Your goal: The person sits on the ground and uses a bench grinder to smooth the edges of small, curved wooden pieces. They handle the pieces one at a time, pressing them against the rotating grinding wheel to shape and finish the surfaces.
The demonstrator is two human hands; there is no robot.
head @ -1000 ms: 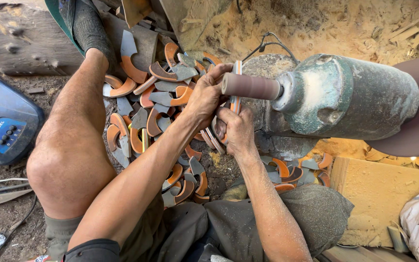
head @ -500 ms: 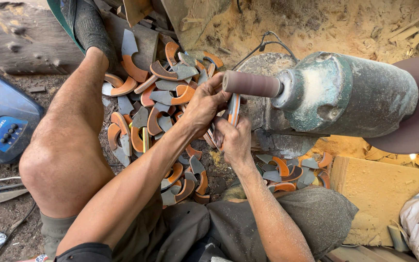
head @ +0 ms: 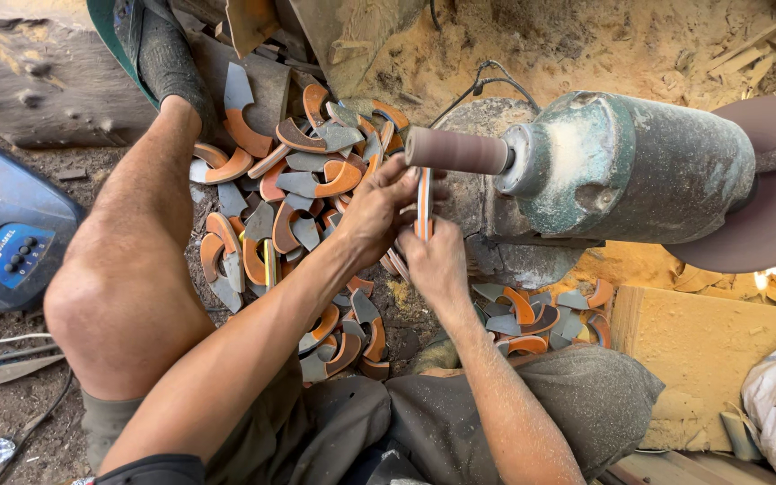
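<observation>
Sitting low at the bottom of the frame, the person's grey-clad lap (head: 514, 413) and bare knee (head: 123, 310) fill the near ground, both forearms reaching up toward the centre. Right hand (head: 437, 260) is clenched round the lower end of a thin curved piece (head: 424, 202), orange and grey with pale layers on its edge; left hand (head: 379, 211) closes on it from the left side, fingers wrapped over its upper part. Piece stands nearly upright between the two hands, its top end just under the sanding drum (head: 457, 150), touching or almost so; contact cannot be told for sure. Judging by looks: small, light, stiff, probably layered stock, unlikely to bend; edges thin, so best pinched by its flat faces near both ends, fingers kept below the drum. Dust may make it slippery. Spread on the floor beyond and around the hands lies a pile of like curved pieces (head: 289, 216), centre left, with a smaller lot (head: 532, 310) right of the right wrist. Farther, upper right, the grey-green motor housing (head: 648, 171) carries the drum. A blue device (head: 6, 233) sits at far left; sawdust (head: 604, 45) banks along the top.
</observation>
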